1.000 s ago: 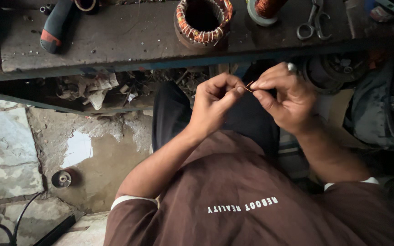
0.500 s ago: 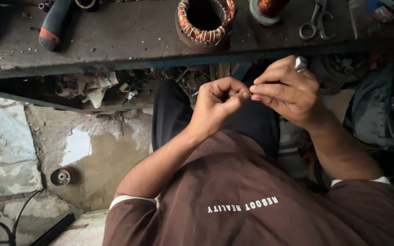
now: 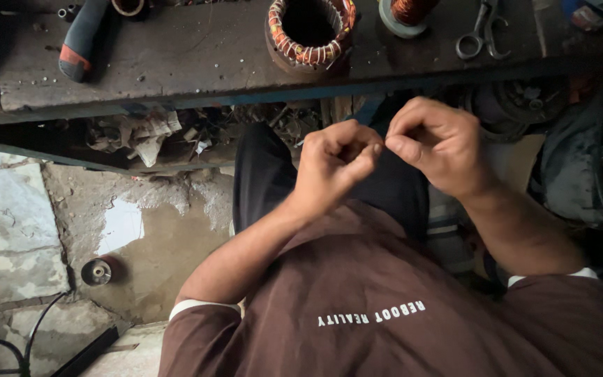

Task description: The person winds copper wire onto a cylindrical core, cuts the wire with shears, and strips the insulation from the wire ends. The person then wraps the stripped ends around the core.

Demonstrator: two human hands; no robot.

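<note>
1. Head view: the left hand (image 3: pixel 333 167) and right hand (image 3: pixel 437 143) meet fingertip to fingertip over the lap, just below the front edge of the dark, worn wooden workbench (image 3: pixel 197 52). Both are clenched in a pinch; whatever they grip is too small to see, so neither its direction nor its long axis can be told.
2. On that workbench, the round copper-wound motor stator (image 3: pixel 310 31) stands on end above the hands, its bore facing up; the winding looks in place.
3. Further right along the workbench lie steel scissors (image 3: pixel 481 31).
</note>
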